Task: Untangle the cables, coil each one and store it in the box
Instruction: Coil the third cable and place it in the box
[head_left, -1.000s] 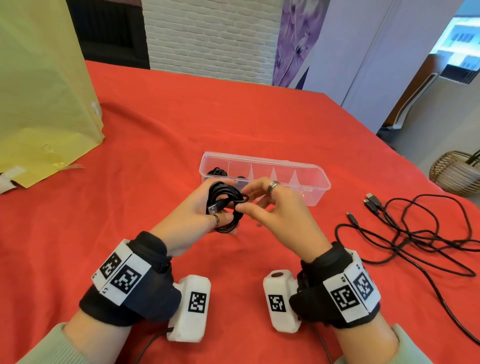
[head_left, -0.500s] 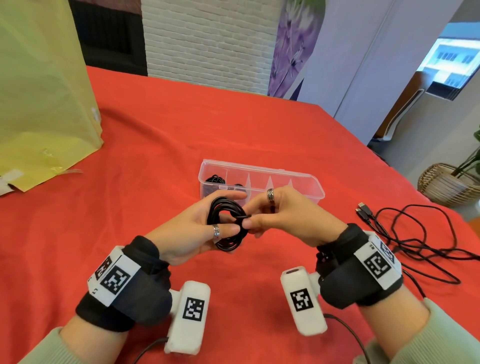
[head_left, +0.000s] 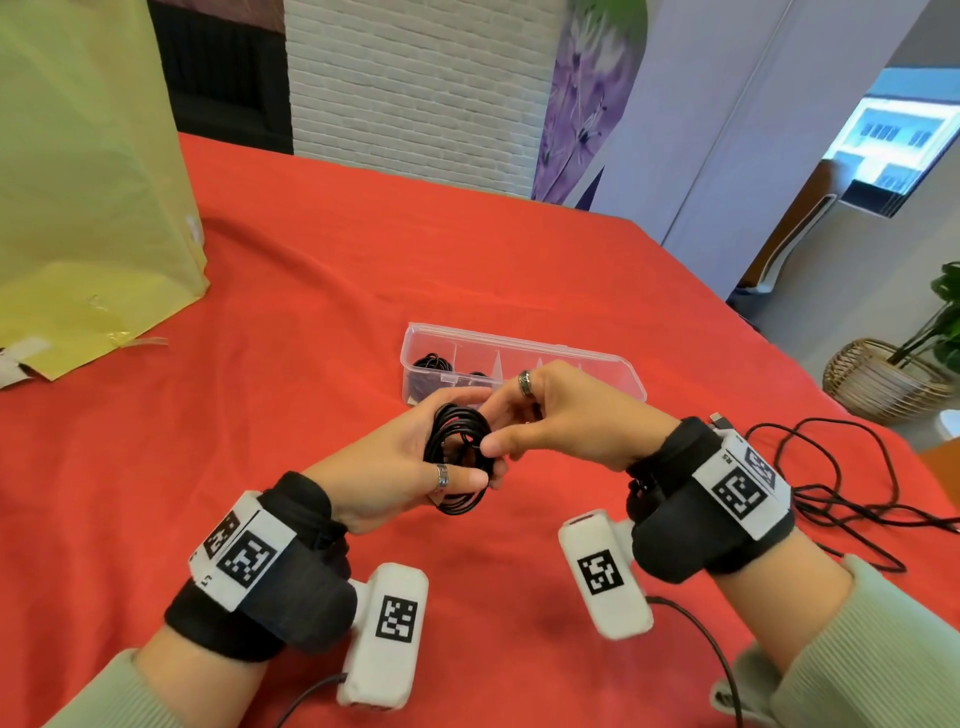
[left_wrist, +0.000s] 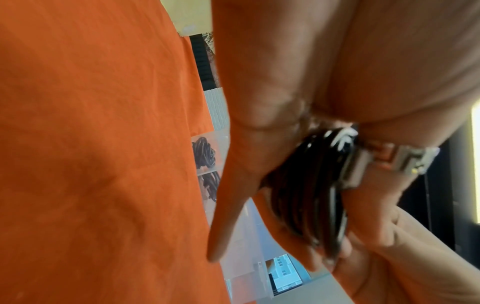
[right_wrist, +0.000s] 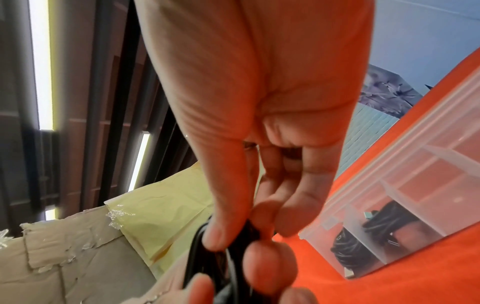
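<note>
Above the red table (head_left: 322, 270), the left hand (head_left: 395, 467) grips a coiled black cable (head_left: 457, 457), thumb across its loops. The right hand (head_left: 566, 415) pinches the coil's right edge. Just behind them sits the clear box (head_left: 587, 364), two coils inside. Since a second ago, the loose plug has been tucked in.

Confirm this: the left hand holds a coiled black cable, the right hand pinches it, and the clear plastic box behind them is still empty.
Not empty. In the left wrist view the clear plastic box already holds coiled black cables in two compartments. The left hand does hold the coiled black cable, pinched by the right hand.
</note>
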